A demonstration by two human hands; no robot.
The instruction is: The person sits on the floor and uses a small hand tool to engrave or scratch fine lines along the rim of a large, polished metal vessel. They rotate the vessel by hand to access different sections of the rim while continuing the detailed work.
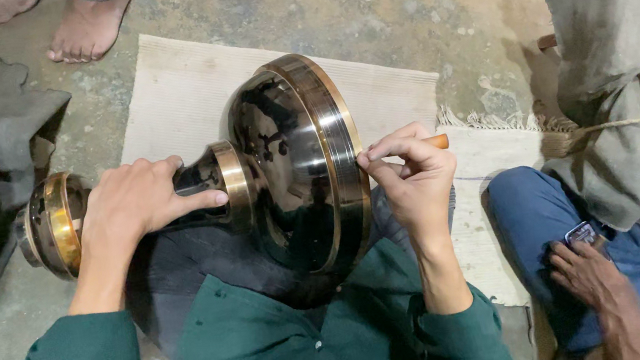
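The big dark metal vessel point(284, 168) lies on its side across the person's lap, its wide brass-rimmed base to the right and its narrow neck to the left. The left hand point(131, 205) wraps the neck, fingers curled fully around it, index finger stretched along toward the brass collar just beyond its tip. That grip looks like the anchor: to do this well, I'd judge the neck has to be held dead steady, so the piece turns only when meant to.

Over to the right hand point(413, 174): fingers pinched narrow on a small tool with an orange-brown wooden handle point(437, 141), the handle poking out behind the knuckles. Its working end is hidden by the fingertips, which sit right against the brass rim point(338, 143) of the base. Light, even pressure along that band seems the key, with the wrist low.

Beyond the right hand's knuckles lies a woven mat point(187, 98); further right, another person's hand point(587, 275) rests on a blue-trousered leg.
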